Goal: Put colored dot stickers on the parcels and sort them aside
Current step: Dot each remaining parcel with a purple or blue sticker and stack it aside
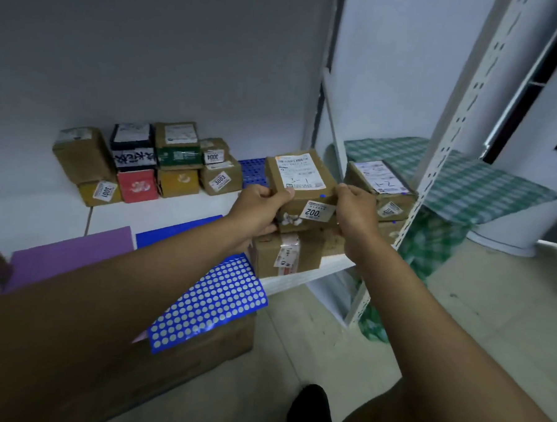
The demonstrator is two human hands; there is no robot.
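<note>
Here my left hand (261,199) and right hand (355,205) grip the sides of a brown parcel (299,183) bearing a blue dot sticker (322,196), above another box (286,254) on the white shelf (180,210).

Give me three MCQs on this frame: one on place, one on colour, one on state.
1. Where is the held box?
A. on the floor
B. above a taped box at the shelf's front
C. on the purple sheet

2. What colour is the dot on the held box?
A. blue
B. red
C. green

3. How is the box held?
A. left hand only
B. right hand only
C. both hands

Key: 1 B, it is up over the taped box; 2 A, a blue dot by its label; 3 C, each hand grips one side.
</note>
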